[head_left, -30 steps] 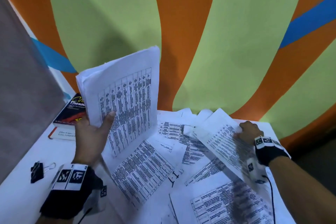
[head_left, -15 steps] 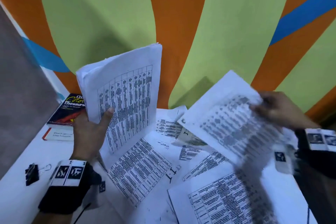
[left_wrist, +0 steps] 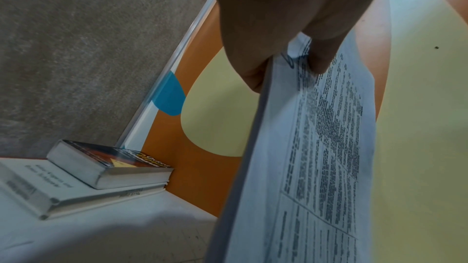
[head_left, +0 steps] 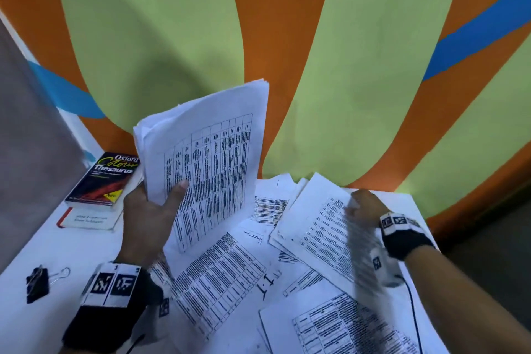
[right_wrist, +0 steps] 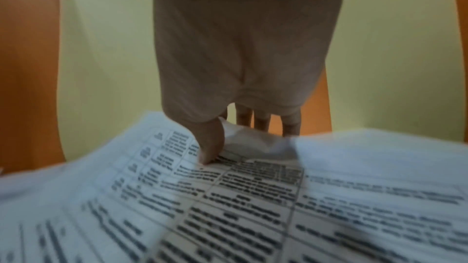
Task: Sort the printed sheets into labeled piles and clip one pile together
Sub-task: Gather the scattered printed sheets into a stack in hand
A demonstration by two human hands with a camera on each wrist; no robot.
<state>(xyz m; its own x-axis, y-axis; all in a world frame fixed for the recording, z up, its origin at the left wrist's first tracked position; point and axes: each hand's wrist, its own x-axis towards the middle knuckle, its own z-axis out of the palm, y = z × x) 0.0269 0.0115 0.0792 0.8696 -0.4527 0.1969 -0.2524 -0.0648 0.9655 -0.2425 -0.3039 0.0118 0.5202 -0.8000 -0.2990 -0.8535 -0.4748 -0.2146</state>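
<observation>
My left hand [head_left: 155, 210] grips a thick stack of printed sheets [head_left: 207, 152] and holds it upright above the table's left half. In the left wrist view its thumb [left_wrist: 319, 55] lies across the stack's [left_wrist: 316, 167] front. My right hand [head_left: 363, 205] pinches the far edge of a single printed sheet [head_left: 330, 227], blurred, over a pile at the right. The right wrist view shows the thumb [right_wrist: 210, 147] on top of that sheet [right_wrist: 228, 207] and the fingers behind its curled edge. A black binder clip [head_left: 37, 284] lies at the table's left edge.
Loose printed sheets [head_left: 218, 282] cover the white table [head_left: 71, 261]; one bears a handwritten "1.1" [head_left: 267, 284]. Two stacked books [head_left: 106, 178] sit at the back left corner [left_wrist: 108, 165]. An orange and green wall stands right behind the table.
My right hand, raised with a sheet half a second ago, has come down onto the pile at the right. The left hand and its stack have barely moved.
</observation>
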